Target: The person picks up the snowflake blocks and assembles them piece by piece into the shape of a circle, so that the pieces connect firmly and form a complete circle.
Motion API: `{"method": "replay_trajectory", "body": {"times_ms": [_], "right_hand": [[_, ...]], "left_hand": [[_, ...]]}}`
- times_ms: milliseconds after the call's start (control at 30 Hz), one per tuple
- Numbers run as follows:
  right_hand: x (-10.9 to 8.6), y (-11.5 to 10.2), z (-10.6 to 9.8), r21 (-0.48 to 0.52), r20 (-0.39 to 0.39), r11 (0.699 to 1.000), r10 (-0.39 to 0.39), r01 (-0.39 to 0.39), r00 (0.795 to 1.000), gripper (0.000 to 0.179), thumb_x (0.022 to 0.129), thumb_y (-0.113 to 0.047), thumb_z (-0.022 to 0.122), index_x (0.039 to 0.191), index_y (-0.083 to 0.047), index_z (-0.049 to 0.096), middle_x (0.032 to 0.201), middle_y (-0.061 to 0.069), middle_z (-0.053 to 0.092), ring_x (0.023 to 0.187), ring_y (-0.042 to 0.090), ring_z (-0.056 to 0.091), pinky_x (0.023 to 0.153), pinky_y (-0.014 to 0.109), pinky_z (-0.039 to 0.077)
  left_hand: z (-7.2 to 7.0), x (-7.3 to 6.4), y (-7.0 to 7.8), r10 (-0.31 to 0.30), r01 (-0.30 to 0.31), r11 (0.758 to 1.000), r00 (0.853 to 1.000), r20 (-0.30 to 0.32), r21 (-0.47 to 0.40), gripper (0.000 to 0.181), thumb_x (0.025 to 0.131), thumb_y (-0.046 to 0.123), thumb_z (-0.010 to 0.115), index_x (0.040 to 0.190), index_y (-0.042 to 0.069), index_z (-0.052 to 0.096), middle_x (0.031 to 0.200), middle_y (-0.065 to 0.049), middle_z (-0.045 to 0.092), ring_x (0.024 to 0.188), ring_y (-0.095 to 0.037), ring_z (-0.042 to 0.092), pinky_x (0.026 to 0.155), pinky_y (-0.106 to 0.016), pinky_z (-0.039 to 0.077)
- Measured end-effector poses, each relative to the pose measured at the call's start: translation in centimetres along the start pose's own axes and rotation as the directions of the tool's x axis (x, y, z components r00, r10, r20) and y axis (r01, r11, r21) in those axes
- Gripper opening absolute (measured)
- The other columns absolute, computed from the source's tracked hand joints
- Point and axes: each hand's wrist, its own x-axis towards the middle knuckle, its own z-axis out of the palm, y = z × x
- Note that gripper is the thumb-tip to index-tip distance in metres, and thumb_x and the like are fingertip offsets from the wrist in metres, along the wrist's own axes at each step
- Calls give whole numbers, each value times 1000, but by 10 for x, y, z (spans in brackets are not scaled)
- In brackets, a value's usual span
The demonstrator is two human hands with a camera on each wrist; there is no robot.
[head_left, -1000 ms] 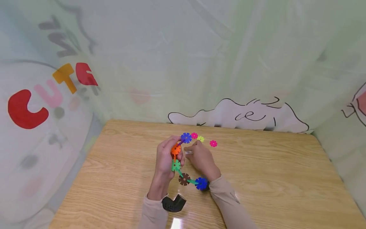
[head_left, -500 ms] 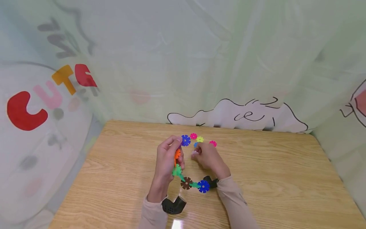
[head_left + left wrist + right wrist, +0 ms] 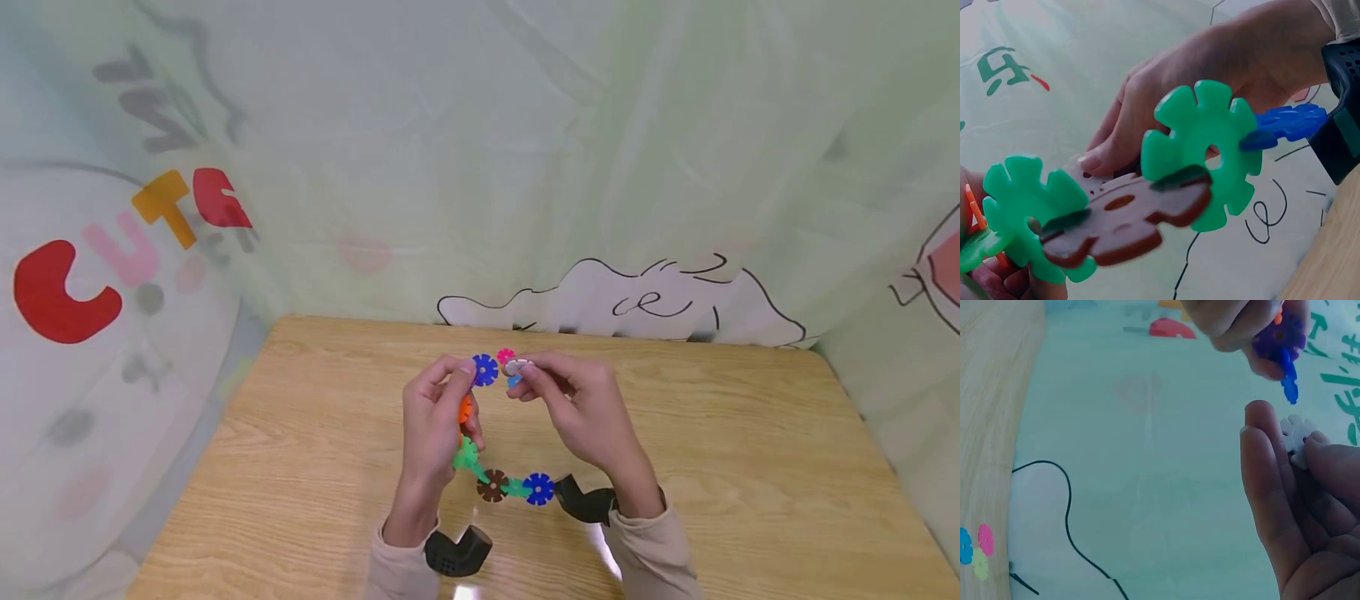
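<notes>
My left hand point(image 3: 429, 421) grips a chain of slotted flower-shaped discs, its thumb by the blue disc point(image 3: 484, 370) at the upper end. A purple disc point(image 3: 1279, 339) shows in that hand in the right wrist view. Along the chain come an orange disc point(image 3: 466, 409), green discs point(image 3: 1207, 156), a brown disc point(image 3: 1129, 219) and another blue disc point(image 3: 538, 489) at the lower end. Between thumb and fingers, my right hand point(image 3: 592, 408) pinches a white disc point(image 3: 1298, 439). This white disc is near the upper blue disc, with a gap between them in the right wrist view.
Loose discs lie on the wooden table point(image 3: 315, 467) beyond the hands: a pink one point(image 3: 985, 540), a yellow one point(image 3: 980, 564) and a light blue one point(image 3: 965, 546). A printed curtain point(image 3: 375, 208) stands behind the table. Black wrist devices point(image 3: 457, 554) hang below the sleeves.
My right hand has drawn back from the table to the right with the white disc, then raised it beside the upper blue disc. My left hand stays nearly in place while the chain's lower end shifts slightly.
</notes>
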Motion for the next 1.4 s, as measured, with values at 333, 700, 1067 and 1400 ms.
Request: {"method": "replay_trajectory", "body": {"times_ms": [333, 700, 1067, 1400], "right_hand": [[-1, -11, 1, -126, -70, 966, -235, 225, 970, 21, 84, 17, 77, 98, 2, 81, 84, 9, 81, 70, 16, 78, 72, 19, 64], [-5, -12, 4, -131, -143, 947, -311, 294, 940, 25, 79, 25, 75, 95, 7, 81, 80, 13, 80, 62, 18, 77, 64, 21, 63], [-6, -13, 1, -163, -125, 929, -355, 334, 927, 32, 78, 30, 71, 98, 8, 80, 79, 14, 80, 60, 19, 77, 61, 20, 62], [-8, -10, 2, -53, -135, 964, -264, 259, 955, 25, 78, 26, 76, 97, 10, 80, 81, 18, 80, 60, 17, 77, 59, 21, 62]], "left_hand": [[10, -8, 6, 43, -43, 999, 999, 2, 11, 20, 106, 7, 59, 99, -11, 66, 49, 3, 50, 34, -9, 52, 34, -23, 47], [11, -10, 4, 69, -69, 997, 997, 17, 36, 21, 106, 8, 60, 96, -10, 67, 49, 2, 47, 35, -7, 49, 33, -25, 48], [10, -9, 1, 57, -61, 997, 995, 82, 51, 25, 109, 10, 57, 95, -9, 65, 50, 2, 46, 35, -7, 49, 34, -25, 49], [15, -11, 3, 5, -12, 998, 995, 102, 65, 25, 109, 11, 54, 96, -9, 61, 49, 1, 44, 35, -8, 48, 34, -24, 49]]}}
